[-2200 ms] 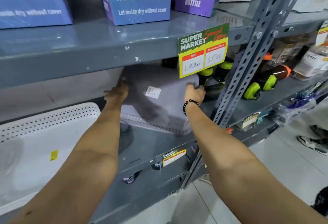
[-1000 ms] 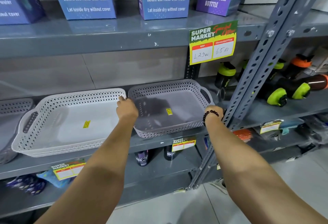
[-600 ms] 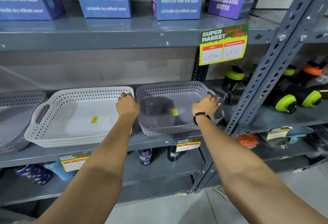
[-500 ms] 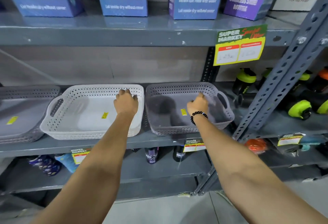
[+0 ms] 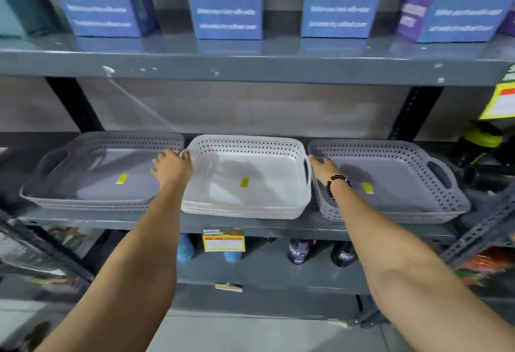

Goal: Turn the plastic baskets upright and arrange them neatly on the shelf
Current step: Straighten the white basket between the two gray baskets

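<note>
Three perforated plastic baskets stand upright in a row on the grey middle shelf point(image 5: 267, 226): a grey basket point(image 5: 92, 187) on the left, a white basket point(image 5: 267, 184) in the middle, and another grey basket point(image 5: 404, 192) on the right. Each has a yellow sticker inside. My left hand point(image 5: 171, 167) curls its fingers over the white basket's left handle. My right hand point(image 5: 323, 169), with a black bead bracelet on the wrist, lies in the gap between the white basket's right handle and the right grey basket's left rim. Blur hides its grip.
Blue boxes point(image 5: 225, 0) line the shelf above. Green-capped bottles point(image 5: 479, 139) lie right of the baskets, beside a slotted grey upright point(image 5: 485, 229). A yellow price tag point(image 5: 501, 100) hangs at the far right. Bottles and a price label point(image 5: 223, 241) sit on the lower shelf.
The view has swung left, and the left grey basket now shows in full. My left hand moved from the white basket's right rim to its left handle. My right hand left the right grey basket's interior for the gap.
</note>
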